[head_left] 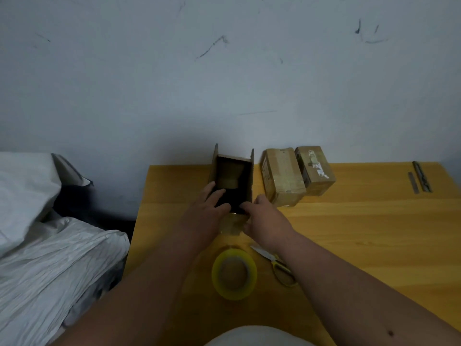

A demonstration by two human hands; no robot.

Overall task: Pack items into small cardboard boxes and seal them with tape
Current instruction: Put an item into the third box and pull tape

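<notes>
A small open cardboard box (247, 176) stands at the back of the wooden table (361, 233), its flaps up. A black item (230, 198) sits in its opening. My left hand (207, 211) lies over the box's near left edge with its fingers on the black item. My right hand (264, 218) holds the box's near right corner, thumb against the front wall and fingertips on the black item. A roll of yellow tape (234, 273) lies flat in front of the box. Yellow-handled scissors (277, 265) rest to its right, partly under my right forearm.
Two taped cardboard boxes (283, 176) (315, 171) stand right of the open one, against the wall. Metal strips (420, 178) lie at the table's far right corner. White crumpled bags (50, 245) are piled left of the table.
</notes>
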